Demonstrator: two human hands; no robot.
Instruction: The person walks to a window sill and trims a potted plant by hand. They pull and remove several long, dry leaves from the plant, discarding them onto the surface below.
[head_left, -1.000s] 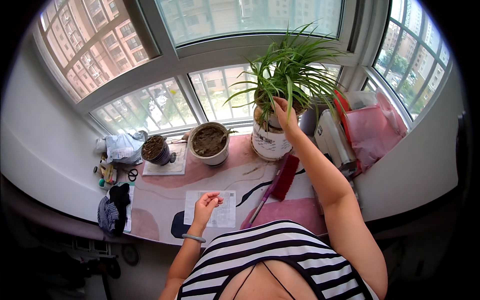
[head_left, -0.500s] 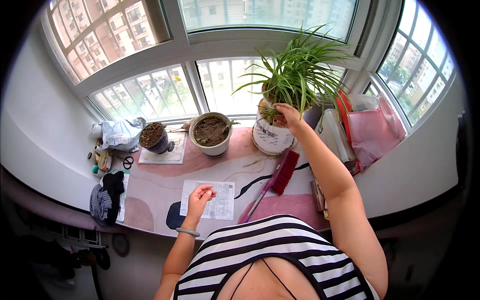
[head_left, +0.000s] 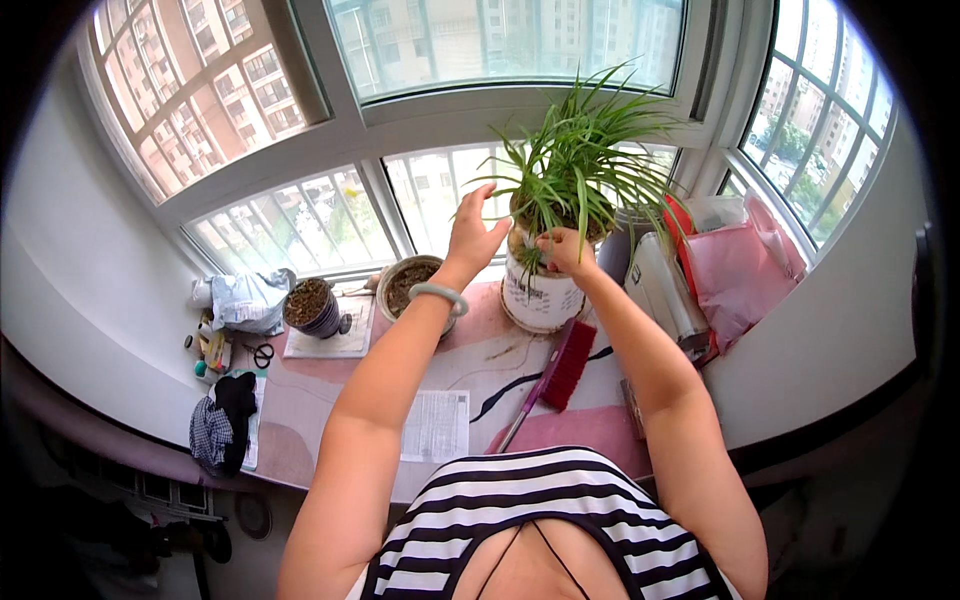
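Nearest me a red brush [head_left: 566,364] lies just before the white pot [head_left: 540,292], whose rim the right hand [head_left: 562,250] pinches among thin, floppy leaves [head_left: 580,165], left hand [head_left: 476,238] spread open beside it; soil-heavy, best gripped low by both sides.

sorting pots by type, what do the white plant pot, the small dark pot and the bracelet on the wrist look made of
White plant pot: likely glazed ceramic, a smooth white wall with faint print.
Small dark pot: plastic or glazed ceramic, dark and slightly shiny; cannot tell which.
Bracelet: a pale green, smooth, rigid ring, looks like jade or glass.
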